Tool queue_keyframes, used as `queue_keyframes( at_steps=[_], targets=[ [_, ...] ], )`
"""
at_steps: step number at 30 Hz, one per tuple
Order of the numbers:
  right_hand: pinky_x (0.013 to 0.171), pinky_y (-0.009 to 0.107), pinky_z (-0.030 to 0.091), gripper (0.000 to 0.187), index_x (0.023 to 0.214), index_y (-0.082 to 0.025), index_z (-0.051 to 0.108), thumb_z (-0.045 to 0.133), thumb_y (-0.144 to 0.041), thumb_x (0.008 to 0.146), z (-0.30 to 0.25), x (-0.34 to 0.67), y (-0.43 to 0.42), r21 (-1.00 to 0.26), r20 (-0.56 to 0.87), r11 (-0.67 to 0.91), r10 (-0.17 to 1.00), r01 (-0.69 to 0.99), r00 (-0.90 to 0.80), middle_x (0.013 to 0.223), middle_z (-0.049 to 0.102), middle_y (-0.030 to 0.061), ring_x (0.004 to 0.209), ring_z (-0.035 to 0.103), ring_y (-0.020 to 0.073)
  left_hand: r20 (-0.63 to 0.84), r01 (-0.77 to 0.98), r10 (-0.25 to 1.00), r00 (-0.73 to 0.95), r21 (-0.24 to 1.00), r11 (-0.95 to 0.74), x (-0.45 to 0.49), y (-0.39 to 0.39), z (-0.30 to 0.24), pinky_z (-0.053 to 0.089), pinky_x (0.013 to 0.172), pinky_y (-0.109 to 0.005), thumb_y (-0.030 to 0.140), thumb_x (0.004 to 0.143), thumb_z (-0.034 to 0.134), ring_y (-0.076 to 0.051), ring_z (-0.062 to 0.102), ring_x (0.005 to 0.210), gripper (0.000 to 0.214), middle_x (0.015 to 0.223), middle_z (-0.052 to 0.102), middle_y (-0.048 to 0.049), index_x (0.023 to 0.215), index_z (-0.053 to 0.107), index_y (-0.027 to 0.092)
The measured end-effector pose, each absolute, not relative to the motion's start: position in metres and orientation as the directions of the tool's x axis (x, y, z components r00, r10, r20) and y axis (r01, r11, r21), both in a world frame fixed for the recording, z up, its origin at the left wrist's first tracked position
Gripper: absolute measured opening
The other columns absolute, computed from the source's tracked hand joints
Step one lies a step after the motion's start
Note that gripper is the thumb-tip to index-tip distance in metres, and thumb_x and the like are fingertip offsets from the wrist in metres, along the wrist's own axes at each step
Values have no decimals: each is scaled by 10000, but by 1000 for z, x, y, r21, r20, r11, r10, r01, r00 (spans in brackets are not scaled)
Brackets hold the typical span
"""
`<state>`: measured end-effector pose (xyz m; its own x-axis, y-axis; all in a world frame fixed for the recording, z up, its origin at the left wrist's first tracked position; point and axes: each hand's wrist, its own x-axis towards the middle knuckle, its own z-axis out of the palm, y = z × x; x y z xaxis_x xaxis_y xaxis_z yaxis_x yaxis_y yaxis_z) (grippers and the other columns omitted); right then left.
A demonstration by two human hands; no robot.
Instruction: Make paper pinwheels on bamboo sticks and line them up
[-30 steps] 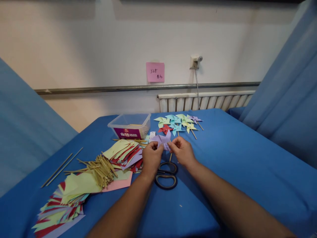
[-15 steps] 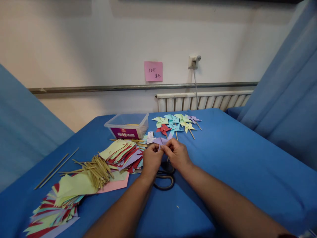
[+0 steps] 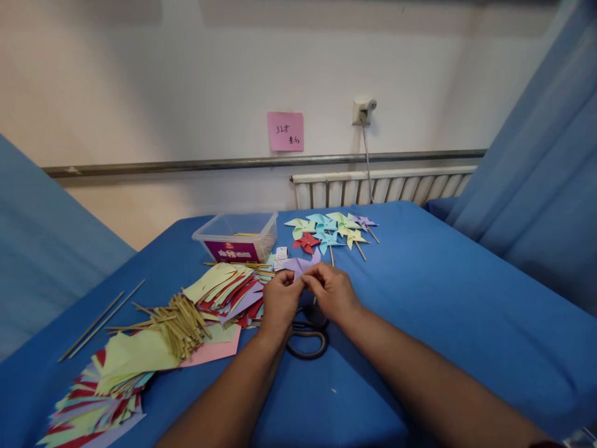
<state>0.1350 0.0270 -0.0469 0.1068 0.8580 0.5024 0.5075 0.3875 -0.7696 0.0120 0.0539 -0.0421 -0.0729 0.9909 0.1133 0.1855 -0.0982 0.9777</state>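
Observation:
A light purple paper pinwheel (image 3: 301, 265) is pinched between my two hands, its folded blades pointing away from me. My left hand (image 3: 281, 303) closes on its left lower edge, fingers bent. From the right, my right hand (image 3: 334, 291) grips it with thumb and forefinger, the fingertips of both hands nearly meeting. The pinwheel's centre is partly covered by the fingers. Just below the hands lie black-handled scissors (image 3: 308, 344), their upper part hidden beneath the hands.
Finished pinwheels (image 3: 326, 231) in several colours lie at the back. A clear plastic box (image 3: 234, 239) stands left of them, with a small white box (image 3: 281, 253) nearby. Cut paper sheets (image 3: 228, 289), short sticks (image 3: 183, 325) and another paper pile (image 3: 100, 398) spread leftward. Two long sticks (image 3: 102, 318) lie far left.
The purple paper has turned a little, so more of its folded blades shows above my fingers. Both hands stay close together on it. The whole view has shifted slightly.

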Motion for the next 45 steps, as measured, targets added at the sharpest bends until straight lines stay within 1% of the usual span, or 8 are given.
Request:
queue_keyframes(
  at_steps=[3, 9, 15, 26, 32, 38, 42, 45],
  targets=[
    [696, 279, 507, 99, 859, -221, 682, 585, -213, 874, -48, 137, 28, -806, 474, 395, 876, 441, 82, 785, 724, 16, 735, 672, 172, 117, 183, 990, -73, 978, -102, 11, 55, -40, 321, 557, -238, 297, 610, 648, -111, 430, 565, 144, 567, 535, 34, 598, 613, 158],
    [657, 290, 535, 80, 806, -221, 698, 632, -265, 816, -53, 139, 32, -936, 298, 264, 947, 234, 120, 739, 730, 10, 670, 679, 175, 141, 210, 988, -66, 970, -124, 12, 52, -39, 317, 552, -236, 290, 621, 642, -113, 431, 566, 139, 554, 510, 41, 585, 590, 166],
    [656, 298, 520, 132, 786, -210, 705, 644, -327, 786, -51, 139, 29, -967, 215, 190, 967, 170, 140, 691, 717, 14, 655, 668, 181, 157, 208, 984, -90, 969, -136, 14, 49, -36, 323, 537, -234, 283, 623, 627, -103, 403, 545, 145, 549, 479, 52, 570, 545, 176],
    [631, 296, 517, 194, 746, -198, 693, 641, -382, 779, -51, 130, 25, -976, 209, 192, 955, 101, 209, 679, 720, 27, 635, 671, 186, 206, 293, 974, -92, 941, -172, 13, 48, -30, 339, 548, -243, 295, 653, 612, -119, 437, 564, 150, 551, 507, 37, 577, 561, 176],
    [614, 297, 521, 182, 773, -192, 685, 650, -370, 792, -49, 132, 24, -973, 229, 213, 944, 90, 237, 677, 715, 27, 625, 666, 185, 158, 169, 981, -111, 976, -138, 14, 46, -28, 316, 527, -235, 314, 626, 657, -104, 413, 542, 180, 540, 482, 48, 572, 562, 171],
    [632, 292, 512, 145, 818, -203, 717, 639, -324, 830, -41, 149, 23, -903, 409, 330, 857, 277, 313, 753, 717, 27, 659, 647, 170, 17, -99, 998, -64, 995, -23, 16, 43, -25, 310, 518, -224, 389, 581, 744, -86, 406, 512, 279, 551, 523, 47, 609, 589, 159],
    [717, 302, 496, 120, 816, -223, 721, 615, -251, 865, -37, 152, 18, -741, 608, 444, 761, 503, 224, 835, 713, 35, 766, 643, 177, 50, -73, 996, -75, 996, -55, 18, 41, -25, 312, 524, -225, 388, 589, 752, -84, 392, 525, 278, 548, 507, 50, 601, 595, 159],
    [729, 315, 476, 129, 824, -218, 715, 602, -231, 886, -37, 150, 16, -660, 658, 461, 736, 592, 160, 835, 708, 42, 781, 635, 186, 96, -19, 991, -96, 995, -98, 18, 40, -25, 319, 536, -227, 378, 608, 742, -86, 384, 536, 268, 552, 490, 56, 589, 576, 167]
  ],
)
